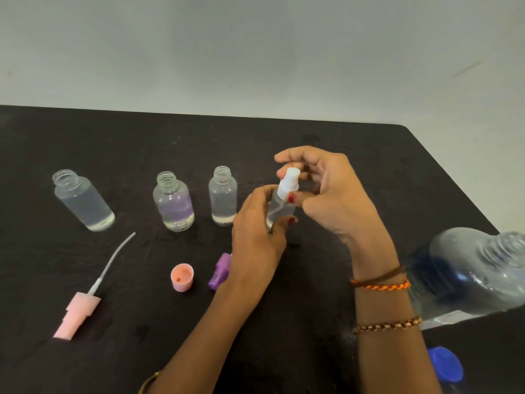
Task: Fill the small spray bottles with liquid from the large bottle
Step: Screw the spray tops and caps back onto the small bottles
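My left hand (255,231) grips the body of a small clear spray bottle (279,210) holding clear liquid, upright above the black table (369,155). My right hand (326,194) pinches its white spray top (288,183) between thumb and fingers. Three small open bottles with clear liquid stand to the left: one at far left (83,200), one with a purple label (174,201), one nearest my hands (223,196). The large clear bottle (471,273) stands uncapped at the right edge.
A pink spray head with its dip tube (82,308) lies at front left. A pink cap (182,277) and a purple spray head (220,271) lie in front of the bottles. A blue cap (446,364) lies at the lower right.
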